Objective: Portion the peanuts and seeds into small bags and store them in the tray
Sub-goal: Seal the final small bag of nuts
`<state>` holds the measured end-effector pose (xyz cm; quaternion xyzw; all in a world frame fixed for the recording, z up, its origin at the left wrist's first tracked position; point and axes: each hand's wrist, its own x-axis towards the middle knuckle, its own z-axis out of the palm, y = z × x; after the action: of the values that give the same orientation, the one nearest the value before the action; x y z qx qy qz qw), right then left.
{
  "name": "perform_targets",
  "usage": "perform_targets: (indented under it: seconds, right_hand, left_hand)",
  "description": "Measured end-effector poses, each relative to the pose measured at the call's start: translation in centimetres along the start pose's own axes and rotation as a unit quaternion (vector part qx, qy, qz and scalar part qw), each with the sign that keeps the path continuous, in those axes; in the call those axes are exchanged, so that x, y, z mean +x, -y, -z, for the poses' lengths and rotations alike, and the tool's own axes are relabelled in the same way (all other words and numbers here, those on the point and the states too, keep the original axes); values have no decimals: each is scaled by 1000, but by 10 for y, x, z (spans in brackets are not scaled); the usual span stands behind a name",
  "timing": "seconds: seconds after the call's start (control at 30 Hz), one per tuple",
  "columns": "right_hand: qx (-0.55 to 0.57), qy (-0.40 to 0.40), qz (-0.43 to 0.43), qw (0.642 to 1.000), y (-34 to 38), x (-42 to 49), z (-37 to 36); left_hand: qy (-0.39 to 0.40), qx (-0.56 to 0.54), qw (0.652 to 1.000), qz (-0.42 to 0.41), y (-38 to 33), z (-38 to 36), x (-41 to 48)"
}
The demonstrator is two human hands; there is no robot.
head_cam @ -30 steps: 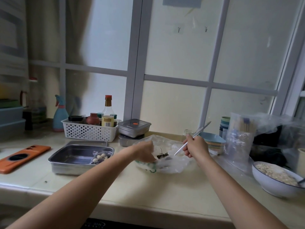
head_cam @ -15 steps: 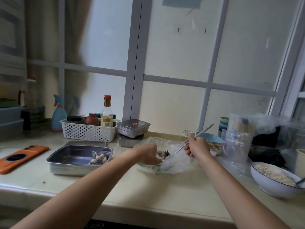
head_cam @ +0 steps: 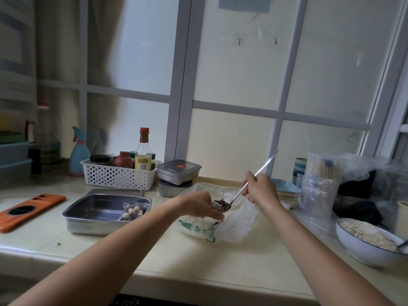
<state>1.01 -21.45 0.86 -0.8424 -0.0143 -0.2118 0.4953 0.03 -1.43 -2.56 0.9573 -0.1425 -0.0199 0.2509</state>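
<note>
The right hand (head_cam: 261,188), its grip round the spoon (head_cam: 236,196), has lifted seeds (head_cam: 220,204) toward the small bag (head_cam: 216,209) pinched in the left hand (head_cam: 198,205) grip.

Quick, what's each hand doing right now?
Left hand: closed, pinching the small bag.
Right hand: closed, holding the spoon.

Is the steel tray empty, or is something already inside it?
Not empty: one filled bag of pale nuts lies at the right end of the steel tray.
</note>
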Motion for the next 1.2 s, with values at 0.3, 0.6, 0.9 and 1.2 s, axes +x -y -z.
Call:
perform_targets:
  seconds: [0.3, 0.6, 0.9, 1.2]
  right_hand:
    - [-153, 42, 220, 962, 43, 1, -21]
    - [-234, 8, 270, 934, 55, 1, -29]
    - [-265, 40, 306, 914, 64, 1, -25]
    - [-229, 9, 238, 944, 57, 3, -25]
  left_hand:
    - [-120, -102, 987, -39, 1, -19, -4]
    - [-191, -161, 968, -32, 6, -30, -3]
    - [-205, -104, 973, -34, 6, -30, -2]
    - [-195, -75, 976, -59, 9, -31, -6]
